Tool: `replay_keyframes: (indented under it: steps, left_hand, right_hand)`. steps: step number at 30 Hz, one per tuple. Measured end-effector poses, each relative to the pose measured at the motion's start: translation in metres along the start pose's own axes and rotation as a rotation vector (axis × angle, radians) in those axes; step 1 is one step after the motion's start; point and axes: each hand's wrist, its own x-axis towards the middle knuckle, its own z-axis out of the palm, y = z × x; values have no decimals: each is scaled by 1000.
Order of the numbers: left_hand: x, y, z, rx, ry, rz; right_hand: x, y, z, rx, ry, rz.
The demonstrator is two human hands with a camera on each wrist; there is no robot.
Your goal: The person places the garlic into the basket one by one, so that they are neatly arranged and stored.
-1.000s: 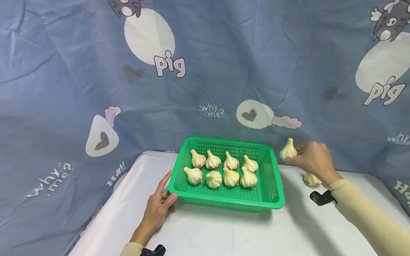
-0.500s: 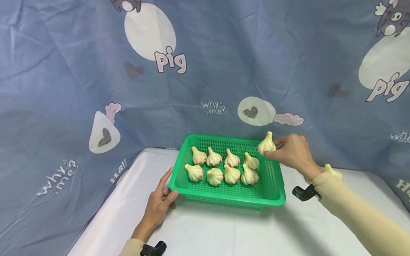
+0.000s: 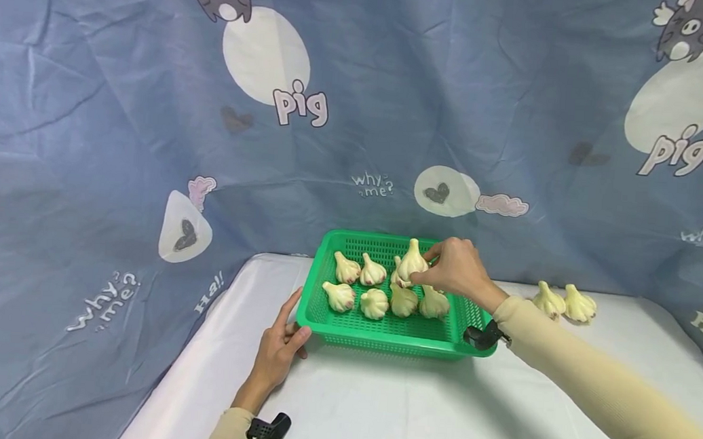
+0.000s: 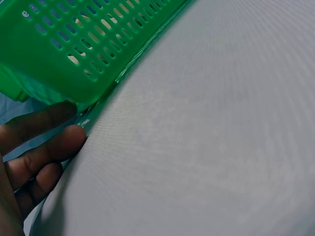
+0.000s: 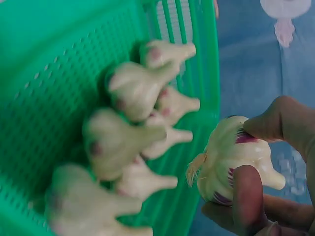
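In the head view my right hand (image 3: 455,271) is over the back right part of a green basket (image 3: 379,342), pinching a garlic bulb (image 3: 412,261) with its neck upward. The right wrist view shows thumb and fingertips on this bulb (image 5: 236,164), with its purple streaks and root tuft. Below it, several pale garlic bulbs (image 3: 373,304) lie in two rows in the basket; the held bulb and hand partly cover the back row's right end. My left hand (image 3: 276,350) rests at the basket's front left corner, its fingertips against the basket wall (image 4: 49,54) in the left wrist view.
Two more garlic bulbs, one on the left (image 3: 549,301) and one on the right (image 3: 580,305), stand on the white-covered table (image 3: 375,411) to the basket's right. A blue printed curtain (image 3: 345,137) hangs close behind the table's back edge.
My right hand has carried the garlic bulb leftward from beside the basket to above its back row, then lower. The two bulbs on the right have come into full view. My left hand stays put.
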Motion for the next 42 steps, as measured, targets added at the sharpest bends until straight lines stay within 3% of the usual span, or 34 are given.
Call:
replay_keyframes:
  steps: [6, 19, 26, 42]
  left_hand:
    - [0, -1, -1, -3, 5, -2]
    - [2, 1, -1, -9, -10, 19]
    - [0, 3, -2, -8, -4, -6]
    - [0, 2, -4, -10, -13, -15]
  right_hand:
    - [3, -20, 25, 53, -71, -94]
    - [9, -39, 59, 196, -355, -252]
    - [15, -45, 66, 177, -512, -319]
    - [34, -50, 77, 106, -681, -380]
